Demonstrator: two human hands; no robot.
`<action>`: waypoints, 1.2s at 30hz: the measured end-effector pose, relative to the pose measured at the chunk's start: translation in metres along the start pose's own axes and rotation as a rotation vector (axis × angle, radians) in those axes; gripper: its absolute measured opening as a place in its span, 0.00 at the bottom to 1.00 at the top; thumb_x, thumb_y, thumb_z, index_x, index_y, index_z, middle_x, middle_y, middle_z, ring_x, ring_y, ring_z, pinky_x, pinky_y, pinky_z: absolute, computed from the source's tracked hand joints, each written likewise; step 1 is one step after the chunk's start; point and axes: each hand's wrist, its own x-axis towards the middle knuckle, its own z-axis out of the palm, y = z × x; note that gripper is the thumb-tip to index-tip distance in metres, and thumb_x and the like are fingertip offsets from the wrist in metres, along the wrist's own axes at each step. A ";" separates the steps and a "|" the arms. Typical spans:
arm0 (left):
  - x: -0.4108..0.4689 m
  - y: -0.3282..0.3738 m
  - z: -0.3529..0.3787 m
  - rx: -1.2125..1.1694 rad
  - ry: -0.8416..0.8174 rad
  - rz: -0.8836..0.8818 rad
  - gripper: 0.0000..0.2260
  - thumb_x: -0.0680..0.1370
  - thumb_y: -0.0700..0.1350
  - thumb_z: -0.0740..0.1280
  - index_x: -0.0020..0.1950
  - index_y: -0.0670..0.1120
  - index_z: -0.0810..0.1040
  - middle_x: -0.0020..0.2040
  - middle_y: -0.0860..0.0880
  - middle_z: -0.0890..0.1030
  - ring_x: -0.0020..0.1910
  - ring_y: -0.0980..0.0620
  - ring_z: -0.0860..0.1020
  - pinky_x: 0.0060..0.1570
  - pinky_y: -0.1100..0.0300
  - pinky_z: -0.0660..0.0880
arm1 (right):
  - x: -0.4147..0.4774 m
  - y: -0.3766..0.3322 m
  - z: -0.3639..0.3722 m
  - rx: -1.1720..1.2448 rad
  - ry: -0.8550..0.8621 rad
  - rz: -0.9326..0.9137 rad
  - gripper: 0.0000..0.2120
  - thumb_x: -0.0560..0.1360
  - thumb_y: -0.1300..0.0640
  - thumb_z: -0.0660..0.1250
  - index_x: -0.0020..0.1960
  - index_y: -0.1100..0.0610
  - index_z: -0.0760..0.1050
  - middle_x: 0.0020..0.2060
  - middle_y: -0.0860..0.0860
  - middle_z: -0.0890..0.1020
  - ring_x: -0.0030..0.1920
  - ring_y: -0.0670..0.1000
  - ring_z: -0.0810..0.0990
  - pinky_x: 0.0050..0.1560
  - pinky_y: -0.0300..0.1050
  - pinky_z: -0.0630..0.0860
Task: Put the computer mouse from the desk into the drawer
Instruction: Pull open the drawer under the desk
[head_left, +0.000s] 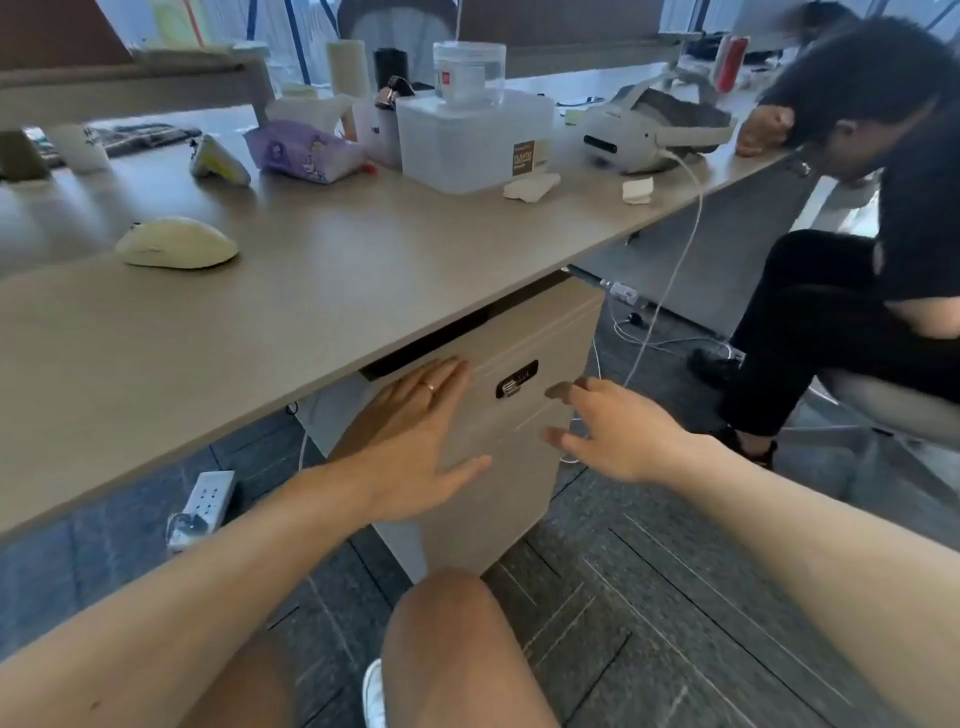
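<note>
Both hands at the closed drawer, mouse on the tabletop

We see the left hand (415, 441) and right hand (608, 431) released, fingers spread, before the drawer (524, 358); the mouse (176, 243) rests on the tabletop (322, 270), well apart.

Soft, even daylight comes from the windows (218, 21) at the back, which are washed out pale. The desk top (322, 270) carries a dull sheen, with deep shadow beneath it. Everything looks slightly smeared (the far clutter most), and straight edges bow toward the frame's borders.
</note>
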 end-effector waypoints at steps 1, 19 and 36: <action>-0.002 -0.002 0.001 0.007 0.026 -0.007 0.43 0.78 0.70 0.56 0.83 0.48 0.43 0.84 0.49 0.47 0.81 0.50 0.48 0.77 0.55 0.48 | 0.009 -0.002 0.006 0.076 -0.002 0.032 0.28 0.76 0.34 0.59 0.70 0.49 0.70 0.62 0.51 0.78 0.60 0.55 0.79 0.57 0.53 0.77; -0.005 0.008 0.012 0.212 0.189 -0.146 0.32 0.80 0.60 0.56 0.78 0.42 0.64 0.73 0.44 0.72 0.67 0.43 0.70 0.63 0.46 0.68 | 0.076 -0.036 0.046 1.491 -0.018 0.650 0.08 0.82 0.59 0.62 0.58 0.61 0.72 0.33 0.54 0.77 0.30 0.51 0.76 0.31 0.43 0.75; -0.001 0.007 0.006 0.165 0.212 -0.162 0.27 0.83 0.58 0.48 0.75 0.44 0.70 0.67 0.46 0.77 0.63 0.44 0.72 0.59 0.47 0.70 | 0.057 -0.036 0.058 1.503 0.144 0.646 0.10 0.80 0.59 0.62 0.40 0.57 0.72 0.29 0.52 0.73 0.30 0.51 0.71 0.36 0.45 0.74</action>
